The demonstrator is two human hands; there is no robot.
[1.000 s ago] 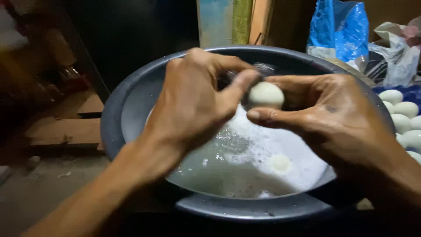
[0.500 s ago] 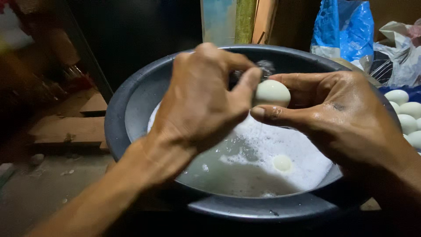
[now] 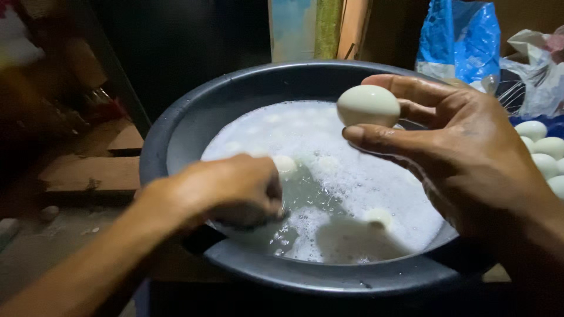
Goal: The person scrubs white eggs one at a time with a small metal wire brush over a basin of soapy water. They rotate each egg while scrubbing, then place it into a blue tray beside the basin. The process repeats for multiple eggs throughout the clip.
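Note:
My right hand (image 3: 464,152) holds a smooth, pale peeled egg (image 3: 368,105) between thumb and fingertips above a big dark round basin (image 3: 176,129). The basin is full of foamy, cloudy water (image 3: 341,194) with several pale eggs partly sunk in it, one egg (image 3: 378,218) near the front. My left hand (image 3: 235,191) reaches down into the water at the basin's near left side, fingers curled under the surface; whether it grips anything is hidden. A floating egg (image 3: 286,165) lies just past its knuckles.
A pile of peeled white eggs (image 3: 543,154) lies at the right edge. Behind it are a blue plastic bag (image 3: 461,38) and a white crumpled bag (image 3: 537,70). Wooden planks (image 3: 88,170) and dim floor lie to the left; upright boards (image 3: 317,29) stand behind the basin.
My left hand has let go of the egg and dropped into the water at the near left. My right hand keeps the egg raised, now fully bare.

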